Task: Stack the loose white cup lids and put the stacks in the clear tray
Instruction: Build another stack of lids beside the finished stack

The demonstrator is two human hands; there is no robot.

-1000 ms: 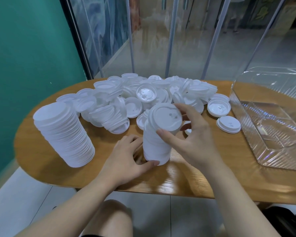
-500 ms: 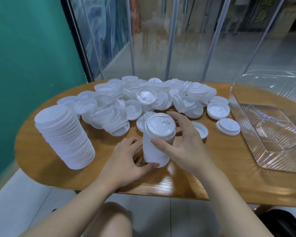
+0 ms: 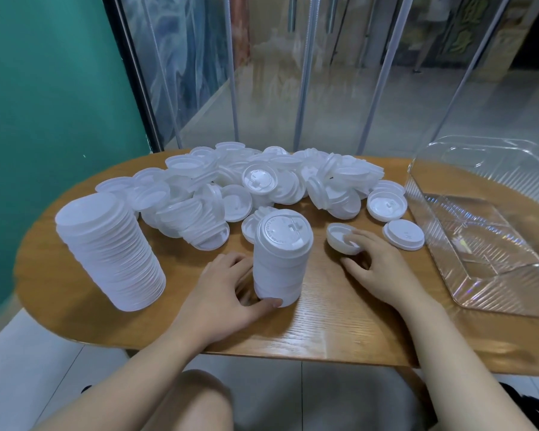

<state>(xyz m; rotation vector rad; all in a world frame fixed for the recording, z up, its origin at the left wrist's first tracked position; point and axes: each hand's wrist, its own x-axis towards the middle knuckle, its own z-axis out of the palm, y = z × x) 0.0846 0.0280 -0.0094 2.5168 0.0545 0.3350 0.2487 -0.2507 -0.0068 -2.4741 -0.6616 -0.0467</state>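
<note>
A round-ended wooden tabletop [image 3: 339, 321] stands by a green wall [image 3: 44, 104] — behind it, glass panels [image 3: 339, 73] with grey poles; white floor tiles [image 3: 22, 368] below.

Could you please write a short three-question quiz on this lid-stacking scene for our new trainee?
1. True or false: the clear tray already holds a stack of lids.
2. Which hand grips the base of the small stack? A) left B) right C) neither
3. Fill in: the right hand is taking a loose ____ off the table.

Key
1. False; no lids show in the tray.
2. A; the left hand curls round its base.
3. lid; fingers lie on it, beside the small stack. The tall stack stands untouched at left.
</note>
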